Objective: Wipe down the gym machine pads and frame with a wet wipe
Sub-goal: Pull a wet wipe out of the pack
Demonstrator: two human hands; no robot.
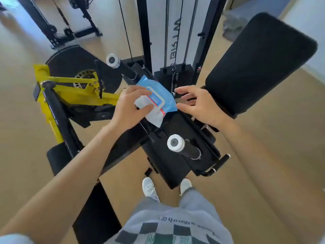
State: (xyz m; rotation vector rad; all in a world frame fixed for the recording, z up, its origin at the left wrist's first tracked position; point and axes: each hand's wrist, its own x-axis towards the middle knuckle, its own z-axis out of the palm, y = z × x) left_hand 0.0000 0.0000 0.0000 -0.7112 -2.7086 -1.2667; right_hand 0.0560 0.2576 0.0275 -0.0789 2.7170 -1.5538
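Two hands: L hand (129, 107) pinches wet wipe (155, 116) at blue pack (162, 93), R hand (199, 104) spread wide

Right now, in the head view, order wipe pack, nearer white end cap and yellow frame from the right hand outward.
1. wipe pack, just left of the right hand.
2. nearer white end cap, toward the person.
3. yellow frame, far left.

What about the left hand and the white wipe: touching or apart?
Touching. The head view shows the left hand pinching the white wipe between thumb and fingers, over the blue pack.
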